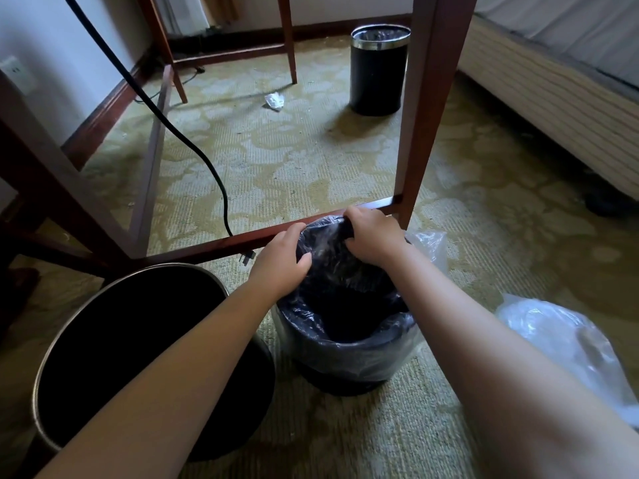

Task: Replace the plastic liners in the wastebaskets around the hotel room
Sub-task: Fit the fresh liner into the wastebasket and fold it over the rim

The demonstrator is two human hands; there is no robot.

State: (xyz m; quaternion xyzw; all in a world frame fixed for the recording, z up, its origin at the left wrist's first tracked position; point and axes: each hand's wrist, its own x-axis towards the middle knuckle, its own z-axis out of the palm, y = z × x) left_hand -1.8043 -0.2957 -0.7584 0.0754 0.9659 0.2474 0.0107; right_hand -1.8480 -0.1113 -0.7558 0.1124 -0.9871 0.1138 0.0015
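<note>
Head view.
A: Where is the bin being worked on?
B: Lower centre of frame. A small black round wastebasket point(339, 387) stands on the green patterned carpet point(311, 160). A clear plastic liner point(359, 357) is draped over its rim and down the outside.
A: Grip?
B: Left hand point(281, 261) is clamped on the liner at the far-left rim, thumb inside. Right hand point(371, 238) has its fingers curled tight over the liner at the far rim, just beside the dark red wooden table crossbar point(221, 244).
A: Other bins?
B: A large black wastebasket with a metal rim point(121, 340) is at lower left, close beside the small one. A tall black wastebasket with a chrome rim point(377, 74) is at upper centre-right, plastic showing inside. A crumpled clear plastic bag point(567, 340) lies on the carpet, lower right.
</note>
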